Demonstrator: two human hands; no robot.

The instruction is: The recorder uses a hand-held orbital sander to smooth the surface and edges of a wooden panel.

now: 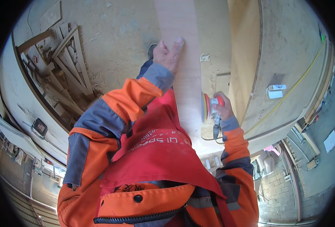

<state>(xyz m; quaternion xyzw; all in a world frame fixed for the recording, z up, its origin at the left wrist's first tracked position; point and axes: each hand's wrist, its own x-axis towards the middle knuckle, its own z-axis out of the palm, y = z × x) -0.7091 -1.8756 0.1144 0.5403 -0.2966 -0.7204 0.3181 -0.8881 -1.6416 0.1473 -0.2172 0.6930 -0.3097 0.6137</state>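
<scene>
A long, pale pinkish wooden board (187,75) runs from the top of the view down to my red apron (148,151). My left hand (168,56) grips its left edge, with the thumb along the face and the other fingers curled at the side. On the right, my right hand (224,108) is wrapped round a red and grey round sander (214,102). The sander is tipped on its side, its yellowish pad toward the board's right edge. Whether the pad touches that edge I cannot tell. A dark hose or cord hangs from the tool's lower end.
Wood offcuts (67,64) fill a bin at the left, beside a tape measure (39,128). A tan wooden panel (244,49) stands right of the sander. Farther right, a small white box (276,91) lies near a yellow hose (288,99). Dusty floor (118,34) shows beyond.
</scene>
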